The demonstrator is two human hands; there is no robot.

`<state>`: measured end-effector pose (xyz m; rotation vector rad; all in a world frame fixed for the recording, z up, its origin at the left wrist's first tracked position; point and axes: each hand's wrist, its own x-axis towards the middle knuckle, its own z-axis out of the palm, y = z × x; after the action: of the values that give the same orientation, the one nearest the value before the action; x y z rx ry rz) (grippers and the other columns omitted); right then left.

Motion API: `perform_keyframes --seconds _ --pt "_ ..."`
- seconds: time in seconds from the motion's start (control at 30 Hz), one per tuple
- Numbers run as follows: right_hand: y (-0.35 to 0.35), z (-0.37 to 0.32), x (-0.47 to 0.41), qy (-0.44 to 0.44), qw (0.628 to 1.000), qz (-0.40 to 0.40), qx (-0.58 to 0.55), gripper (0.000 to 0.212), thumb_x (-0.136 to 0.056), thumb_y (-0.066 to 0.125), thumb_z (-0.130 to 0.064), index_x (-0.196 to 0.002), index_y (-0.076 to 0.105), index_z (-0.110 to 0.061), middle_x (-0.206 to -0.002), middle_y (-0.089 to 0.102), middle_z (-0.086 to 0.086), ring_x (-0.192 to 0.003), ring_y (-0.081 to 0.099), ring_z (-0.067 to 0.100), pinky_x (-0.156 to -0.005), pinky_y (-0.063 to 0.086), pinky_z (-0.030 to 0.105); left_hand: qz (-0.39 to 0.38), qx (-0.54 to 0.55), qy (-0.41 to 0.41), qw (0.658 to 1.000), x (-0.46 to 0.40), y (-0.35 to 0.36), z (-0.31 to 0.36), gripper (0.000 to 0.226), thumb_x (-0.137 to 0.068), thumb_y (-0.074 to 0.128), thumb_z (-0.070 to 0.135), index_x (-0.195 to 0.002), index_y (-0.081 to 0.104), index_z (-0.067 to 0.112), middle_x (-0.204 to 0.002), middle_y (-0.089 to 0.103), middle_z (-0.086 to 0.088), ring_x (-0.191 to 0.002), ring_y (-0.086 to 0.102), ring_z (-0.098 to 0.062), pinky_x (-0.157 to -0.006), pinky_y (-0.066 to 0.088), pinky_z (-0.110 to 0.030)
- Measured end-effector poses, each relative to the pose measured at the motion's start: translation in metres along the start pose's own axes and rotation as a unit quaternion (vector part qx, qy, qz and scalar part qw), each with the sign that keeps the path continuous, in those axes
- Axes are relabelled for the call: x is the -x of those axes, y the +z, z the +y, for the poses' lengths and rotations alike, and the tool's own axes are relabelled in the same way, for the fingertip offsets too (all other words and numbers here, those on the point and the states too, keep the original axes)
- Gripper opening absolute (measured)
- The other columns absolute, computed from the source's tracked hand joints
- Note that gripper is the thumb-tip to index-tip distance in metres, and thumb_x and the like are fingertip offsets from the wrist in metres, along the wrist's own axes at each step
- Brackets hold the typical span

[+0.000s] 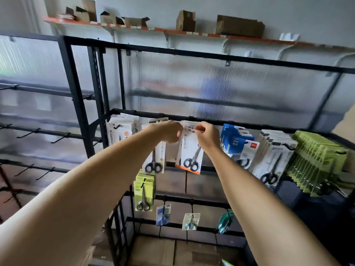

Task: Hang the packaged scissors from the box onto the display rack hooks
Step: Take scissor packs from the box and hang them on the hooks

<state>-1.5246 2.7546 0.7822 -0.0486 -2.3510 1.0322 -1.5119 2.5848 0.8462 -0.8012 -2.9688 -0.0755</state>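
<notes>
Both my arms reach up to the top rail of the black display rack (249, 59). My left hand (170, 132) and my right hand (206, 135) pinch the top edge of a white scissors pack (192, 150) with an orange bottom strip, holding it at a hook that my fingers hide. More packs of the same kind hang right behind it. Another white scissors pack (155, 158) hangs just to the left, below my left hand. The box is not in view.
On the same rail hang a white stack (120, 129) at left, blue packs (238, 143), white packs (274, 156) and green packs (317, 162) at right. Lower rails carry yellow-green packs (144, 189) and small packs (190, 220). Bare hooks (28, 133) stick out at left. Cardboard (172, 252) lies below.
</notes>
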Motion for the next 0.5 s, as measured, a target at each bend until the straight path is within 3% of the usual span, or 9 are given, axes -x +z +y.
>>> perform_keyframes --seconds 0.1,0.2,0.33,0.5 --pt "0.004 0.002 -0.013 -0.017 0.998 0.03 0.051 0.011 -0.088 0.062 -0.014 -0.086 0.07 -0.02 -0.084 0.069 -0.005 -0.081 0.063 0.017 -0.071 0.054 0.035 0.003 -0.006 -0.017 1.0 -0.008 -0.001 0.001 0.021 -0.095 0.055 0.018 -0.115 0.061 0.023 -0.093 0.06 0.002 -0.073 0.052 -0.017 -0.052 0.037 -0.026" --pt "0.01 0.002 -0.02 -0.035 0.994 0.052 0.086 0.012 -0.088 0.061 -0.01 -0.083 0.069 -0.018 -0.082 0.067 -0.001 -0.078 0.061 0.02 -0.068 0.054 0.038 0.01 -0.007 -0.025 1.0 -0.011 -0.002 0.002 0.018 -0.094 0.057 0.023 -0.111 0.062 0.026 -0.077 0.049 0.009 -0.073 0.052 -0.019 -0.056 0.039 -0.026" --pt "0.017 0.004 -0.026 -0.041 0.992 0.048 0.106 0.019 -0.084 0.056 0.0 -0.077 0.065 -0.016 -0.079 0.061 0.002 -0.081 0.057 0.026 -0.066 0.052 0.04 0.003 -0.002 -0.026 1.0 -0.014 0.0 -0.002 0.02 -0.091 0.062 0.026 -0.111 0.062 0.026 -0.101 0.063 -0.002 -0.083 0.061 -0.023 -0.062 0.047 -0.028" --pt "0.019 0.002 -0.024 -0.05 0.988 0.046 0.137 0.022 -0.087 0.048 0.006 -0.082 0.059 -0.012 -0.086 0.057 0.006 -0.09 0.052 0.026 -0.063 0.045 0.036 0.008 0.012 -0.024 1.0 -0.013 0.001 -0.006 0.023 -0.092 0.061 0.024 -0.114 0.062 0.025 -0.1 0.059 0.0 -0.08 0.059 -0.021 -0.053 0.039 -0.026"
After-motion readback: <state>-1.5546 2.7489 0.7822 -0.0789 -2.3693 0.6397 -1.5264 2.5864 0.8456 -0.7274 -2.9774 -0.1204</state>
